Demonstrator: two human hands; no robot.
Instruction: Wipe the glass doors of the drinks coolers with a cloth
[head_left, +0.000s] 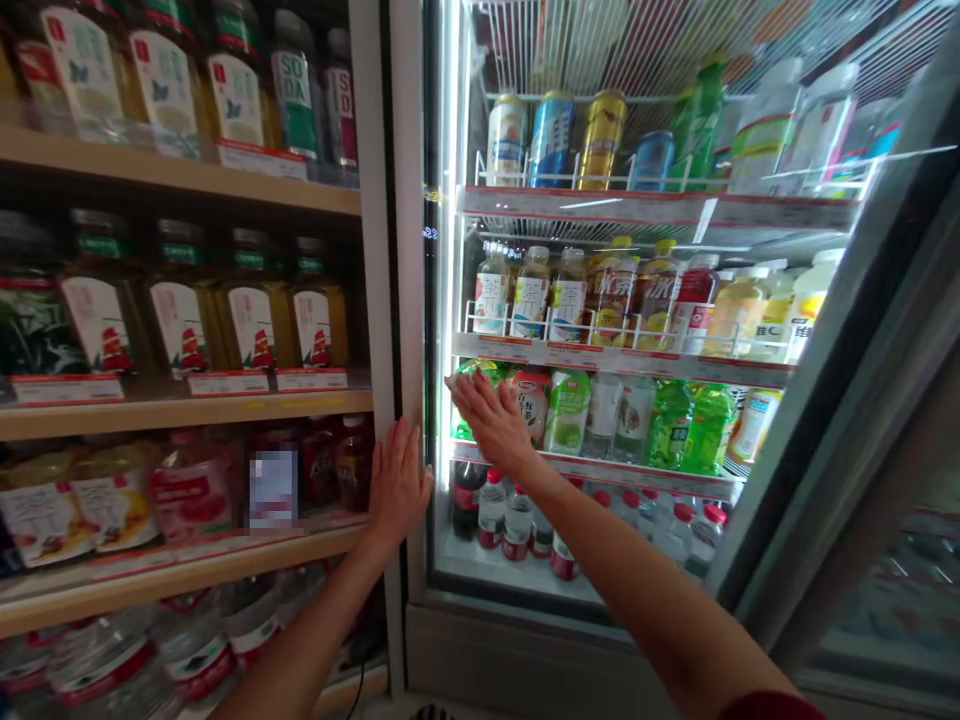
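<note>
My left hand lies with fingers stretched out and flat against the grey upright frame between the shelves and the drinks fridge. My right hand reaches across in front of the lit fridge, palm down, its fingers extended near the fridge's left inner edge. A small pale patch shows at its fingertips; what it is I cannot make out. Behind that hand stand a red-labelled bottle and a green-labelled bottle, partly covered by it. Whether the hand touches glass cannot be seen clearly.
Wooden shelves on the left carry several tea bottles. Cans stand on the fridge's upper shelf, with red-capped bottles at the bottom. A dark slanted door frame borders the fridge on the right.
</note>
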